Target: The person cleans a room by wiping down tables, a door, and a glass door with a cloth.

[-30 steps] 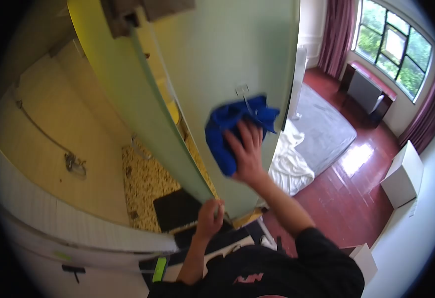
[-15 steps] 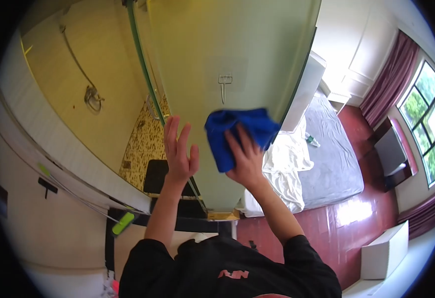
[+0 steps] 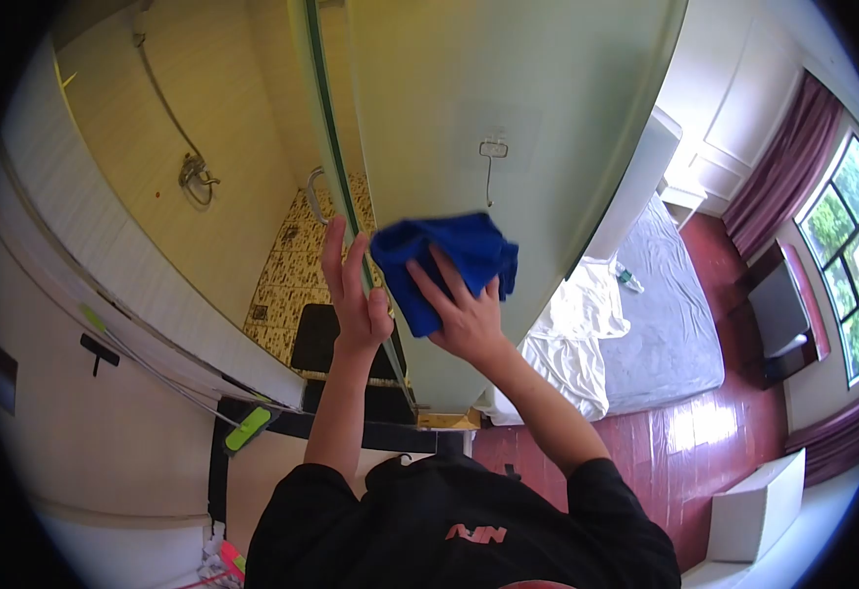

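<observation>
My right hand (image 3: 464,319) presses a bunched blue cloth (image 3: 459,250) against a frosted glass panel (image 3: 576,108), its fingers spread over the fabric. The cloth sits below a clear-backed metal hook (image 3: 491,162) on that panel and reaches near the panel's left edge. Beside this edge my left hand (image 3: 353,294) is upright with its fingers stretched and apart, holding nothing. Whether its palm touches the glass, I cannot tell. A curved metal door handle (image 3: 317,194) is just above and left of it.
On the left, behind the glass, is a shower area with a shower hose (image 3: 166,103) and patterned floor (image 3: 282,260). A green-headed mop (image 3: 248,429) leans at lower left. To the right stand a bed (image 3: 670,324) with a rumpled white sheet (image 3: 562,339) and a white box-like cabinet (image 3: 758,506).
My right hand has slid the cloth leftward across the panel, from right of below the hook to its left, closer to my left hand. The whole view has shifted slightly.
</observation>
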Demonstrator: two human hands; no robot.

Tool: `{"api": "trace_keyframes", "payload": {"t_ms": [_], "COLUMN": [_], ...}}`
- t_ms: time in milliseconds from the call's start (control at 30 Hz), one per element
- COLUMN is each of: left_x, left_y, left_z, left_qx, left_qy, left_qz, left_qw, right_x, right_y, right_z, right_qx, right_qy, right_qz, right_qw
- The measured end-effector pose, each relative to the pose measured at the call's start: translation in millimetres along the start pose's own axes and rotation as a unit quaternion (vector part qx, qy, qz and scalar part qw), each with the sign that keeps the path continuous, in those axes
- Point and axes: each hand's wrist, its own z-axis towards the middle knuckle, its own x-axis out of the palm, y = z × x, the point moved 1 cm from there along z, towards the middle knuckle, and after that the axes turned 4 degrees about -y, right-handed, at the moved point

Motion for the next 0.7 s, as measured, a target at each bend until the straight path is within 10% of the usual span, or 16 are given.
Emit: {"api": "trace_keyframes", "payload": {"t_ms": [267, 700], "left_x": [19, 27], "left_y": [23, 39], "left_z": [-13, -20], "left_qx": [-0.061, -0.03], "left_qy": [-0.038, -0.036], "left_qz": [-0.127, -0.213], "left_qw": [0.989, 0.976], "right_x": [48, -21], "right_y": [27, 51], "right_z": [6, -14], "right_qx": [0.085, 0.142], "right_qy": [-0.123, 0.07], "right_qz": [-0.041, -0.048], "right_qw": [0.988, 0.986]}}
